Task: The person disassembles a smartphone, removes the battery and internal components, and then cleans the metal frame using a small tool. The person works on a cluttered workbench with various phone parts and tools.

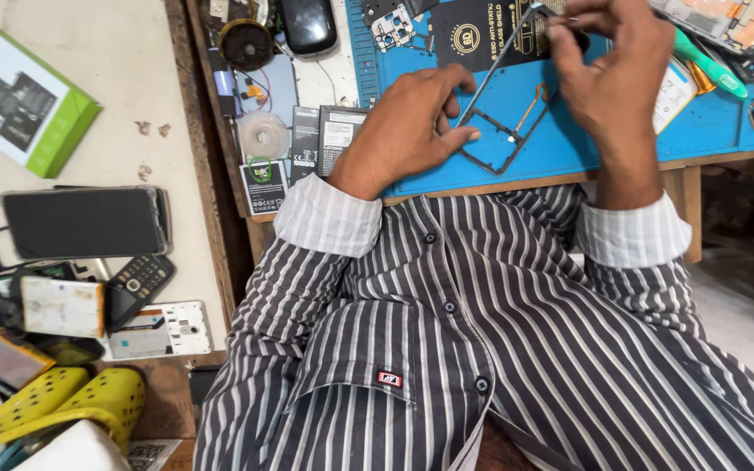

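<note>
Striped shirt [447, 349] below; left hand [412, 126] presses phone frame [499, 139], right hand [613, 78] pinches thin tool [495, 65]; slipping could bend frame.

Wooden bench [220, 187], blue work mat [569, 144], phone frame [503, 139], battery packs [320, 135]

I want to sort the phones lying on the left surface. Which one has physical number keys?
The small black keypad phone, lying tilted below the large dark smartphone. Only it shows rows of buttons; the others there show a flat screen or a bare back.
</note>
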